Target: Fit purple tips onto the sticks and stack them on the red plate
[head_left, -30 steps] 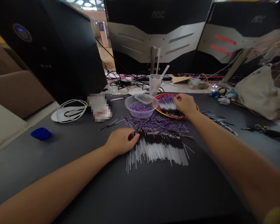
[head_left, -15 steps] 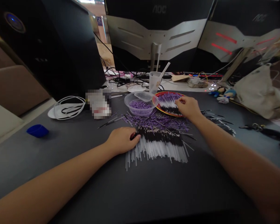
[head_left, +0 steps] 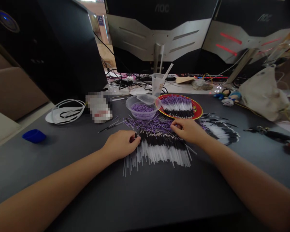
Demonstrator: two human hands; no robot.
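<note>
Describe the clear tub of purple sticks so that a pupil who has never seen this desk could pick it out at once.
Start at the central AOC monitor behind the desk. In front of its stand is a plastic cup with a straw, and just below that sits the clear tub. Unlike the flat red plate beside it, the tub is deep, holding loose purple sticks.

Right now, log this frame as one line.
left hand: on stick pile | right hand: on same pile | red plate: holds more sticks

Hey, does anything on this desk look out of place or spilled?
Yes: a few loose sticks lie stranded left of the main pile, apart from the rest, and the clear lid sits askew on the plastic bowl, not closed.
</note>
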